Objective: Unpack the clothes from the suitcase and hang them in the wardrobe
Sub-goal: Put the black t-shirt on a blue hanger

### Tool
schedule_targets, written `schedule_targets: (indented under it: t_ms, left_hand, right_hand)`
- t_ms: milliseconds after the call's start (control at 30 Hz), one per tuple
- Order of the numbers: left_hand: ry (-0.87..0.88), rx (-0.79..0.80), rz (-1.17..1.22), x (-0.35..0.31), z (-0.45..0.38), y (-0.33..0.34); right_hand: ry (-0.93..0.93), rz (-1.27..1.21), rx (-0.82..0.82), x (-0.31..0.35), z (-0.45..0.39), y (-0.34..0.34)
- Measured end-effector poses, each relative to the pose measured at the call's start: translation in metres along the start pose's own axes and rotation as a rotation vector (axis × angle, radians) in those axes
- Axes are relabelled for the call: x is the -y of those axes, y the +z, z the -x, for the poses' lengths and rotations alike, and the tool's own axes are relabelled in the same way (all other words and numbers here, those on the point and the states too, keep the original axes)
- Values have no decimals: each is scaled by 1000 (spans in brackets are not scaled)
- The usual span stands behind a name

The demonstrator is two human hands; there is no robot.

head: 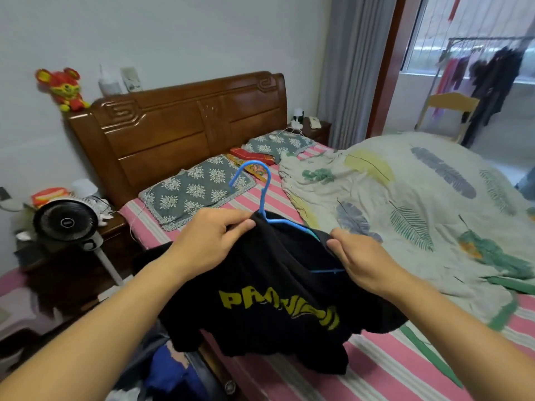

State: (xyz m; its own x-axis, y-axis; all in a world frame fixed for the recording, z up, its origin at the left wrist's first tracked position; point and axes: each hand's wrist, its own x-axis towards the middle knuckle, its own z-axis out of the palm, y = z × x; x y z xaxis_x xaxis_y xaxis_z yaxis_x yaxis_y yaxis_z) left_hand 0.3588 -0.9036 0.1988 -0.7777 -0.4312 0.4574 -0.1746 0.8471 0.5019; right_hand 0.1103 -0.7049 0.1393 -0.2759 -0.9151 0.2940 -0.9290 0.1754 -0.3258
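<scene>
Bedroom, bed (376, 369) with pink striped sheet and wooden headboard (179, 131) at far left. Black shirt (269, 302) with yellow print held over the near bed edge, blue hanger (262, 195) partly inside the collar. Left hand (211, 244) pinches collar left of the hook, right hand (359, 259) grips right shoulder fabric

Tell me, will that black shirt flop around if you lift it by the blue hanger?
Probably floppy: the black shirt already sags in folds below the blue hanger. It looks light, since fingers alone hold it up. It might slide off, as one hanger arm shows bare.
</scene>
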Motion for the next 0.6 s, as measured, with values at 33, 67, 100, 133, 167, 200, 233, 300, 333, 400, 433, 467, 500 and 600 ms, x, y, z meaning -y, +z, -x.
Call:
schedule_targets:
  t_ms: [33,67,100,133,167,200,233,300,333,400,433,467,500,600]
  left_hand:
    - [-6,-30,-14,0,-1,-6]
    - [-21,-61,-18,0,-2,-11]
    - [-38,-94,-10,0,-2,-16]
    - [-54,-126,3,0,-2,-19]
    - [-65,-155,7,-1,-1,-22]
    - [-70,-171,0,-1,2,-23]
    - [-78,-173,-23,-1,5,-23]
    - [-100,-161,-62,0,13,-22]
    - [-121,-158,-62,2,18,-22]
    - [-177,-170,-37,6,27,-24]
    - [-196,-175,-34,7,32,-25]
    - [-207,-176,-46,8,35,-25]
    - [-212,-169,-73,8,38,-25]
    - [-207,-160,-133,5,42,-22]
  right_hand:
    - [-29,-32,-35,4,-6,0]
    - [-31,-83,-86,9,-11,-1]
    - [-32,-119,-165,11,-15,-2]
    - [-20,-143,-243,12,-18,0]
    - [-7,-137,-290,14,-19,3]
    - [-4,-86,-302,13,-20,9]
    - [0,-20,-288,10,-20,19]
    - [27,-1,-311,-1,-20,39]
    - [66,-60,-367,-6,-20,45]
    - [217,-187,-488,-13,-17,47]
    - [317,-241,-513,-13,-15,44]
    - [403,-283,-511,-12,-13,40]
    - [454,-322,-492,-7,-12,36]
    - [515,-461,-361,14,-10,33]
